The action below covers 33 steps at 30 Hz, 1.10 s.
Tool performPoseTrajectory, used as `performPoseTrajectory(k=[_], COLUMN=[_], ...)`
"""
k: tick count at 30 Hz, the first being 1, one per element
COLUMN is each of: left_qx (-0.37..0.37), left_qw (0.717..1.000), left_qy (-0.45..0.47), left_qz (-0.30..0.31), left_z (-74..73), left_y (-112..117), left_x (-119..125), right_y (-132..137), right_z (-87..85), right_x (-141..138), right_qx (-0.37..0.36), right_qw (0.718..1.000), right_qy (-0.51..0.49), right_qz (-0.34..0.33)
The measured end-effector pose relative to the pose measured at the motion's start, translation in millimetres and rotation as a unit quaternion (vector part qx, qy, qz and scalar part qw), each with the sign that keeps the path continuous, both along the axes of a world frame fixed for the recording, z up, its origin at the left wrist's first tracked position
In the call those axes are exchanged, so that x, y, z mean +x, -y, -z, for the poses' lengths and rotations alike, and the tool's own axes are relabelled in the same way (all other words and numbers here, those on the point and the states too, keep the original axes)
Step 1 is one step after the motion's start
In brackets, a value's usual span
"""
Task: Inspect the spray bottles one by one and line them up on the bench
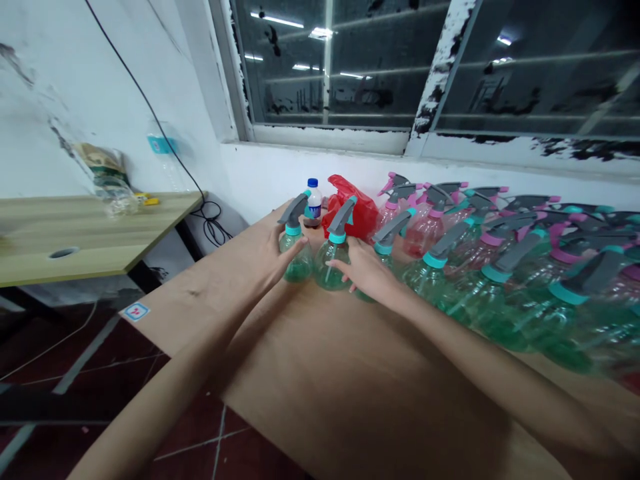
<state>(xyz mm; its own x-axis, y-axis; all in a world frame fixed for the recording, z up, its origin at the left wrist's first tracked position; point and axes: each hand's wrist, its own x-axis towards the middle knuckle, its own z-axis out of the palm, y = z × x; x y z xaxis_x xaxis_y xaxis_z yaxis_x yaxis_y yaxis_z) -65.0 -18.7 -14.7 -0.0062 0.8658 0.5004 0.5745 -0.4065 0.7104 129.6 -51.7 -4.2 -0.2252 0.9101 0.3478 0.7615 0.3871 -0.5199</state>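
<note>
My left hand [276,259] is closed round the leftmost spray bottle [299,271], its thumb lying across the front below the teal collar. This bottle is clear green with a grey and teal trigger head, and stands upright on the brown tabletop [300,360]. Just right of it is a matching green spray bottle [327,272]. My right hand [369,268] grips that one from its right side, thumb in front; the other fingers are partly hidden. Behind my right hand, a third green bottle shows its trigger head [393,233], its body mostly covered.
Rows of green bottles [433,283] and pink-collared bottles [423,230] fill the table's right side. Behind my hands are a red plastic bag [350,200] and a blue-capped drink bottle [313,200]. A wooden desk [100,250] stands left, with coiled black cable [214,223] beside it.
</note>
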Motion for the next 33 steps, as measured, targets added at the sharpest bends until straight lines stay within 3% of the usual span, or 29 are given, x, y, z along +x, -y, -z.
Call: performPoseTrajectory(k=[4, 8, 13, 16, 20, 24, 29, 33], left_qx=[-0.008, 0.002, 0.013, -0.003, -0.018, -0.015, -0.082, -0.103], left_qw=[1.0, 0.999, 0.998, 1.0, 0.988, 0.962, 0.949, 0.939], left_qy=[-0.01, -0.004, 0.021, 0.011, -0.019, -0.054, -0.064, -0.042], left_qz=[-0.017, -0.046, -0.055, -0.018, 0.155, 0.267, 0.297, 0.325], left_z=[8.3, 19.8, 11.5, -2.0, -14.8, -25.0, -38.5, -40.2], left_y=[18, 50, 102, 122, 130, 139, 157, 161], left_x=[-14, -27, -21, 0, 42, 83, 120, 143], right_y=[3, 12, 41, 68, 105, 132, 149, 161], right_z=[-7.4, -14.3, -13.3, -8.6, -8.8, -16.3, -21.5, -24.7], right_x=[-1, -4, -2, 7, 26, 50, 83, 107], right_qx=[-0.02, -0.002, 0.03, 0.037, 0.02, 0.005, 0.006, 0.0], right_qw=[0.999, 0.999, 0.998, 0.997, 0.996, 0.997, 0.997, 0.997], right_qy=[0.02, 0.043, 0.063, 0.068, 0.082, 0.031, -0.001, 0.005], right_qz=[0.023, 0.021, 0.01, 0.001, -0.018, -0.075, -0.082, -0.071])
